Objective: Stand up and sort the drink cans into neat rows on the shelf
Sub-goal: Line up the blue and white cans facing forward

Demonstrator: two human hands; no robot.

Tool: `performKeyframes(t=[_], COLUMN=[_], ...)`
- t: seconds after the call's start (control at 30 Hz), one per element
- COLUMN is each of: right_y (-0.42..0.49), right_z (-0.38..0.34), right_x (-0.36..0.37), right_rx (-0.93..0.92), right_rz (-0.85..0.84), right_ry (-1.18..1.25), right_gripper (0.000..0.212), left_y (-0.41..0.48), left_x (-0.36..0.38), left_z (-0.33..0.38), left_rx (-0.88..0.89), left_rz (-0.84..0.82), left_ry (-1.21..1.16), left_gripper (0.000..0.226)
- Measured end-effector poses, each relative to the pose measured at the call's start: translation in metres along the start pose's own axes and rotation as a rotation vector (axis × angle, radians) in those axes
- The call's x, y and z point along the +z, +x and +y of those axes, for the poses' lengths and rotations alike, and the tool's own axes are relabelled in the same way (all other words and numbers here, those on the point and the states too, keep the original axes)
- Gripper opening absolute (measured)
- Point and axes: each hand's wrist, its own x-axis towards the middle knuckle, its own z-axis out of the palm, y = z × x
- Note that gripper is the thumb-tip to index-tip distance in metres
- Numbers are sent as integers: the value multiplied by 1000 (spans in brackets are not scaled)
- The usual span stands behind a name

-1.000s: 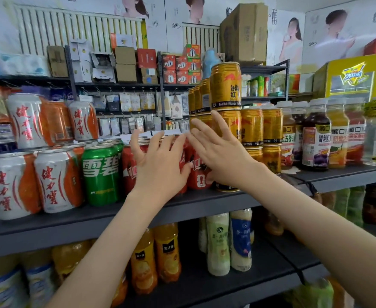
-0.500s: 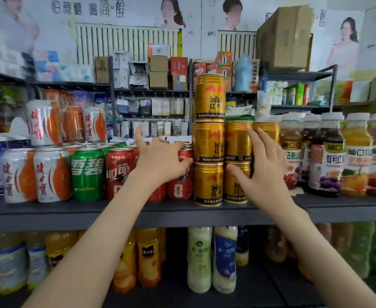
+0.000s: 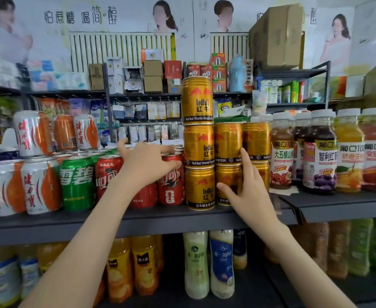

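While the left hand (image 3: pixel 147 167) lies spread over the red cans (image 3: pixel 171 187) mid-frame and the straight-fingered right hand (image 3: pixel 251 198) presses the gold cans (image 3: pixel 199 147) beside them, row-squaring seems underway; next, nudge them flush.

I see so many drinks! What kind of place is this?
Probably a small shop: gold cans stacked on a dark shelf, labelled juice bottles lined up beside them, boxed goods behind.
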Motion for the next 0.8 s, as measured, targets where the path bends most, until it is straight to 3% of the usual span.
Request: performKeyframes(t=[0.23,0.57,0.8], right_y=[24,61,70], right_z=[-14,-26,-28], right_x=[-5,-25,-34], right_rx=[16,59,94], right_rz=[132,56,-49], right_ry=[-14,-28,17], right_gripper=[76,89,84], left_y=[-7,-1,2], left_x=[6,5,-3], left_z=[1,-2,2], left_rx=[9,8,41], left_rz=[41,4,-64], left_ry=[30,-26,35], left_gripper=[51,49,51])
